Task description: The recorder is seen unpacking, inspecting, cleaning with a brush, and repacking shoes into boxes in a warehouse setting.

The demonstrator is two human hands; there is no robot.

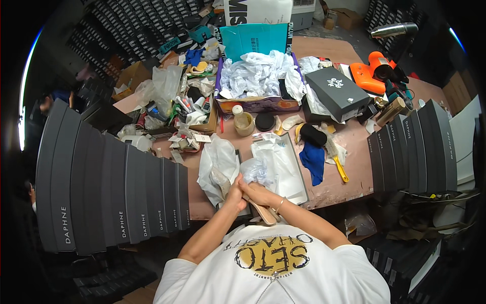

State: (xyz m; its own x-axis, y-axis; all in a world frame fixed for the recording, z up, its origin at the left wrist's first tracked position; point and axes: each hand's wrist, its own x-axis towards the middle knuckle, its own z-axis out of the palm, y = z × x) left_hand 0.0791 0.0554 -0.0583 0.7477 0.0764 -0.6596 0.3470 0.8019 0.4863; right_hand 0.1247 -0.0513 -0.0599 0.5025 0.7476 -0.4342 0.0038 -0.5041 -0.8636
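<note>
My left hand and my right hand meet close in front of my chest, fingers closed around a tan shoe. One end of the shoe points back toward me; its middle is hidden by the hands. Just beyond the fingers sits a crumpled wad of pale, thin wrapping; I cannot tell whether it is inside the shoe. Left of it, white tissue paper partly covers a beige item. Under and right of the wad, an open shallow box is lined with white paper.
Dark shoe boxes stand in rows at left and right. Behind are a carton of crumpled paper, a glue jar and a grey box. A blue cloth and yellow-handled brush lie at right.
</note>
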